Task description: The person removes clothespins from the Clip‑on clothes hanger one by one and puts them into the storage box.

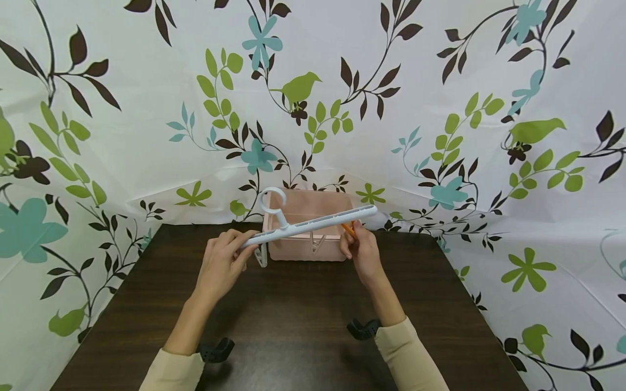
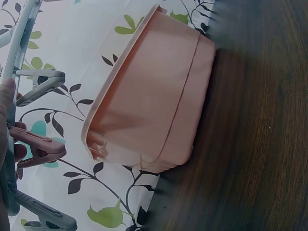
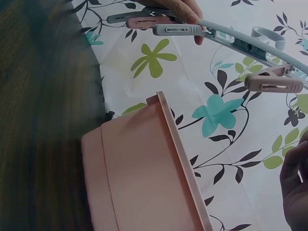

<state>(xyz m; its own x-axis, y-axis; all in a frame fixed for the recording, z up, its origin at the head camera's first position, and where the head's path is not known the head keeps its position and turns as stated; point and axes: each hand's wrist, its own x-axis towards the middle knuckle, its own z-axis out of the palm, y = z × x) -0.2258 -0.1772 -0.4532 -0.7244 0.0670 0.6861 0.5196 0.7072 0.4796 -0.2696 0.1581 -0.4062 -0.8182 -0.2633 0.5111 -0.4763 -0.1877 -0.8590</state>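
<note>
Two bare hands are raised in front of the body, each pinching something. The left hand (image 1: 220, 266), back upward and fingers bent over, clamps the lower end of a pale blue plastic clip hanger with a round hook (image 1: 318, 222); its bar climbs toward the right. The right hand (image 1: 363, 252) has thumb and fingers together on a small orange piece (image 1: 349, 231), mostly hidden, just under the hanger's upper end. By the left fingers, a dusty-pink plastic clip (image 2: 43, 147) hangs between two grey plastic clips (image 2: 45, 89); a beige-pink clip (image 3: 276, 84) hangs farther along the bar. Both forearms slant inward from beige sleeves (image 1: 171, 372), with black wrist mounts (image 1: 217, 351) beneath. Beyond the hanger, a pink rectangular plastic bin (image 1: 308, 252) stands on a dark wood-grain table (image 1: 293, 326), near white cloth printed with leaves, flowers and birds (image 1: 146, 136).
</note>
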